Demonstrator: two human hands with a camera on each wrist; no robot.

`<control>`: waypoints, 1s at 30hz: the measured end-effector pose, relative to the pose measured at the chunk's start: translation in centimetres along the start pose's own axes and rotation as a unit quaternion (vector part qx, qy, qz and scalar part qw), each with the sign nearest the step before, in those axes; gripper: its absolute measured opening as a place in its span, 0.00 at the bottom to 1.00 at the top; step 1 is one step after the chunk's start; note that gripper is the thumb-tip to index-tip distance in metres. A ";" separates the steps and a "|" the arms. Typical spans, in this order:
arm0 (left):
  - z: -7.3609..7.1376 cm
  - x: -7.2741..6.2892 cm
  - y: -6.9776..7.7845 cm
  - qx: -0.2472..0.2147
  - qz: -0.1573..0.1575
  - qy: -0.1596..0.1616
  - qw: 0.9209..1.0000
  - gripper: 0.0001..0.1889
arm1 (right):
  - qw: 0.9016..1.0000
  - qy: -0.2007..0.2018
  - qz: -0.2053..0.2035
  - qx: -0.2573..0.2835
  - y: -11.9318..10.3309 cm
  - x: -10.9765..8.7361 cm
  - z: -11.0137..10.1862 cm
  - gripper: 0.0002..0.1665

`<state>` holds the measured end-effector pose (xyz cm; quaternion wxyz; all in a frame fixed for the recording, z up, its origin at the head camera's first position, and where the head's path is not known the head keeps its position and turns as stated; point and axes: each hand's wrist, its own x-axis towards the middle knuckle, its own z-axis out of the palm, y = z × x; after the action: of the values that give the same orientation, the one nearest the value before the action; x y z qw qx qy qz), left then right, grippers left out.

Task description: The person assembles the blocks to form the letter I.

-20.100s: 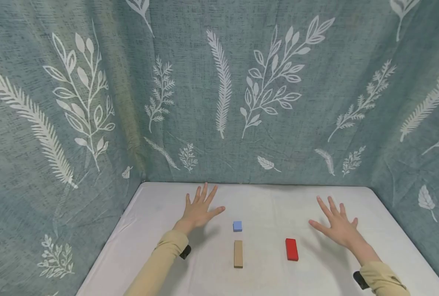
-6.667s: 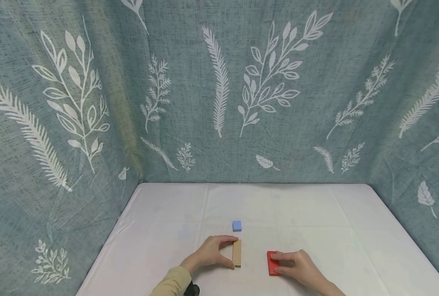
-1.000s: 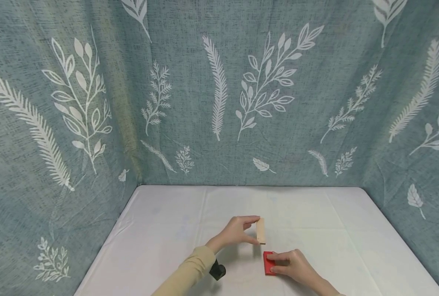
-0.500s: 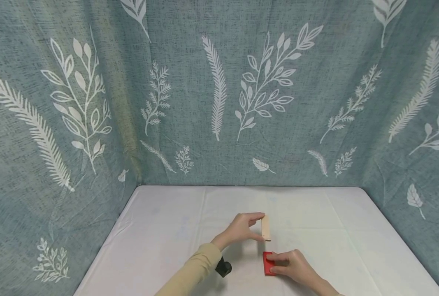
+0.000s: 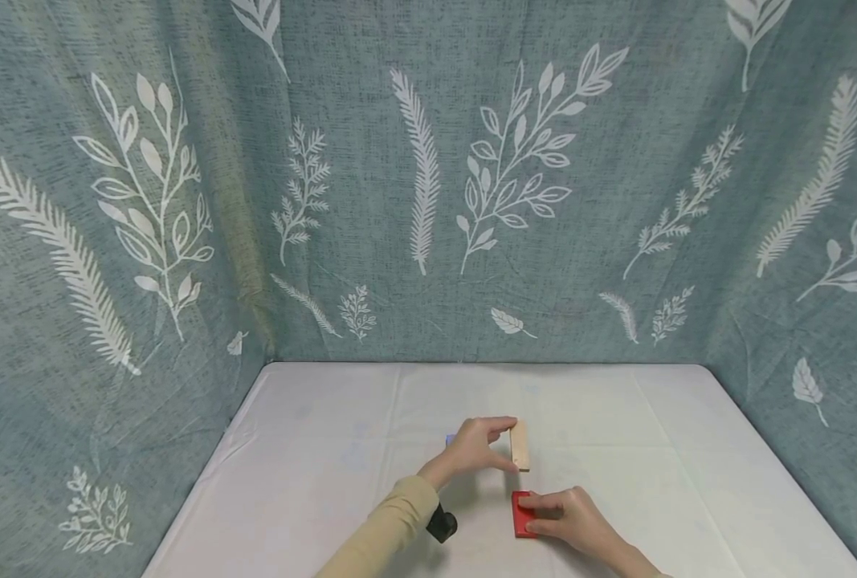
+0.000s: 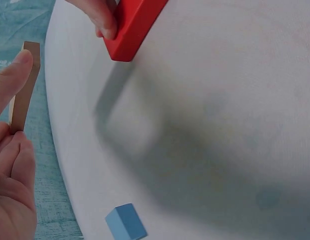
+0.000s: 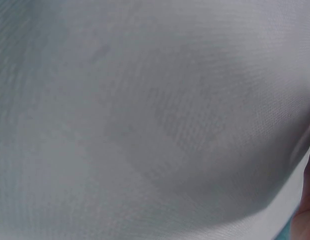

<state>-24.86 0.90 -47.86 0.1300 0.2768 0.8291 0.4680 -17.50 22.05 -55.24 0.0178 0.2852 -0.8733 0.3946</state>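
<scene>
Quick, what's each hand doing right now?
Left hand: holding the tan block between thumb and fingers.
Right hand: holding the red block between thumb and fingers.

Bare tablecloth (image 5: 652, 449) spreads right of the right hand (image 5: 576, 520). The gap between wooden block (image 5: 519, 446) and red block (image 5: 520, 523) seems narrow; a blue block (image 6: 126, 222) obstructs beside the left hand (image 5: 471, 446), the curtain (image 5: 370, 201) beyond.

The left arm (image 5: 392, 514) (sleeved to near the wrist) slants forward, the left hand (image 5: 474, 446) pinching between thumb (image 5: 500, 462) and fingertips (image 5: 509, 421); the right hand (image 5: 578, 516), lower in view, pinches too, its fingers (image 5: 542, 501) pointing left.
</scene>
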 end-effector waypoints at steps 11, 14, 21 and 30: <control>0.9 0.2 -0.8 0.017 -0.010 0.003 1.000 0.36 | 1.000 -0.012 0.024 0.007 0.1 -0.1 0.0 0.22; 1.2 0.3 -1.2 0.021 -0.015 0.004 1.000 0.36 | 1.000 -0.011 0.025 0.008 0.0 -0.1 -0.1 0.22; 1.7 0.3 -1.7 0.032 -0.018 0.004 0.999 0.36 | 1.000 0.004 0.001 0.004 0.2 -0.2 0.1 0.21; 2.4 0.0 -1.9 0.040 -0.024 0.003 0.999 0.36 | 1.000 0.006 -0.002 0.008 0.2 -0.3 0.1 0.20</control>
<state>-24.41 1.81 -50.70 0.1277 0.2609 0.8540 0.4317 -17.37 22.24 -55.55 0.0211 0.2850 -0.8693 0.4033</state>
